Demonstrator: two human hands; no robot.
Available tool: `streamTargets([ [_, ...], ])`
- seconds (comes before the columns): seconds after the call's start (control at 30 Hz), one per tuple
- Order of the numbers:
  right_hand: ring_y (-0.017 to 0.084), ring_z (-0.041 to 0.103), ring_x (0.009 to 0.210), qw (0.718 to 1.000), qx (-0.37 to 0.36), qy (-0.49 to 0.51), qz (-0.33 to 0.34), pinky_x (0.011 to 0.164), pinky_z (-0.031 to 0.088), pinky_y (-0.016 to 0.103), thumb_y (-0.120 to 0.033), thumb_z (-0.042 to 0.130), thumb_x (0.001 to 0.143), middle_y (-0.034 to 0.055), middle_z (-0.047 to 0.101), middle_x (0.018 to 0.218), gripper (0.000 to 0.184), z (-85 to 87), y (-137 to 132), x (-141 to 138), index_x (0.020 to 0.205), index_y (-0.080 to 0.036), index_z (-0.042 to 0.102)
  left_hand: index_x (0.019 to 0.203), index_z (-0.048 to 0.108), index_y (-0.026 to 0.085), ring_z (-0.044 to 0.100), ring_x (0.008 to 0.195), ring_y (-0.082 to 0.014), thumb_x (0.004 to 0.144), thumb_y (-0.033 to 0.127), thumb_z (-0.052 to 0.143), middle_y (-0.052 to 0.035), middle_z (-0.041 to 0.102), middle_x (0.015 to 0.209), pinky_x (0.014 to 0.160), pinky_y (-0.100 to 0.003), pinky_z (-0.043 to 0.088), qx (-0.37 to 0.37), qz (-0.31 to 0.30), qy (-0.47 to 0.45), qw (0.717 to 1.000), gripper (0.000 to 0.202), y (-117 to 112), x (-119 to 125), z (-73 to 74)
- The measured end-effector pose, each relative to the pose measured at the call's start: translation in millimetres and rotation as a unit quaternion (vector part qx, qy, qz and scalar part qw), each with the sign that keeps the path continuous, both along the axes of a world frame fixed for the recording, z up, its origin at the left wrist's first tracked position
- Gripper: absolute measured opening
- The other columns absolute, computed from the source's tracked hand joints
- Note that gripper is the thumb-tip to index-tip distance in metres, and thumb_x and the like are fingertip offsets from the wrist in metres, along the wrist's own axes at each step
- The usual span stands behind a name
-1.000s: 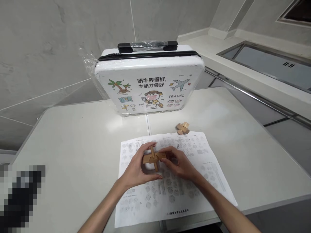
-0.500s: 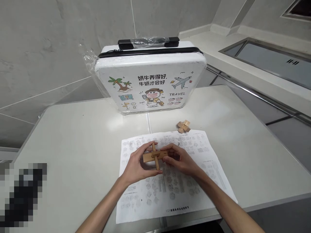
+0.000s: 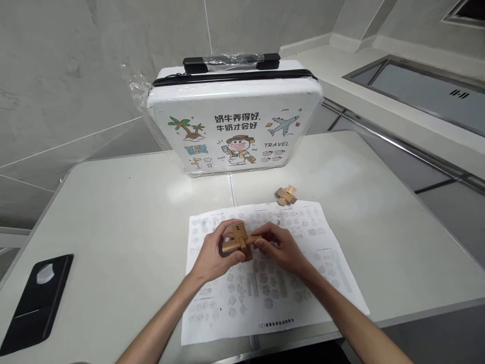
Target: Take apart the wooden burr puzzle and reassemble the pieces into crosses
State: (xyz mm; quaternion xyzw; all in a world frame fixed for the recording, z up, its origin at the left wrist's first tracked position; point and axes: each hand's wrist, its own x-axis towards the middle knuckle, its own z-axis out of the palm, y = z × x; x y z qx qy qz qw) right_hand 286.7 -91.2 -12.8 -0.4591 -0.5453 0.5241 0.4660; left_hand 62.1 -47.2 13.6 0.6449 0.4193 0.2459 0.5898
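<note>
Both hands hold a wooden cross-shaped puzzle [image 3: 240, 240] just above a printed instruction sheet [image 3: 273, 288]. My left hand [image 3: 214, 255] wraps its fingers round the puzzle's left end. My right hand [image 3: 280, 249] pinches the right end of the horizontal bar. One bar points its end face, marked with a black 2, toward me. A second small wooden puzzle [image 3: 286, 194] lies on the white table [image 3: 113, 217] just beyond the sheet's far right corner, apart from both hands.
A white suitcase [image 3: 235, 119] with cartoon travel prints, black handle and plastic wrap stands at the table's far edge. A black phone [image 3: 36, 301] lies at the near left. A counter with an inset steel panel [image 3: 417, 91] runs along the right.
The upright bar of the puzzle has been turned so its numbered end now faces me. Both hands stayed on the puzzle. The view shifted slightly.
</note>
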Motion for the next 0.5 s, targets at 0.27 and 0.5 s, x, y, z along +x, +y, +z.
streamTargets([
  [0.27, 0.013, 0.059, 0.052, 0.994, -0.053, 0.094, -0.015, 0.051, 0.049, 0.027, -0.054, 0.062, 0.103, -0.0011, 0.068, 0.069, 0.033, -0.3, 3.0, -0.2, 0.094, -0.022, 0.063, 0.160, 0.032, 0.034, 0.059, 0.134, -0.0402, 0.055, 0.037, 0.102, -0.0133, 0.061, 0.147, 0.111, -0.059, 0.051, 0.079, 0.004, 0.037, 0.996, 0.127, -6.3, 3.6, -2.1],
  [0.5, 0.015, 0.059, 0.052, 0.994, -0.072, 0.083, 0.018, 0.052, 0.049, 0.029, -0.059, 0.062, 0.101, -0.0013, 0.068, 0.067, 0.038, 0.7, 1.1, -3.5, 0.087, -0.024, 0.057, 0.148, 0.050, 0.033, 0.062, 0.130, -0.0360, 0.066, 0.036, 0.095, -0.0096, 0.064, 0.145, 0.113, -0.058, 0.049, 0.120, 0.023, 0.006, 0.993, 0.094, -8.3, 7.3, 0.4],
])
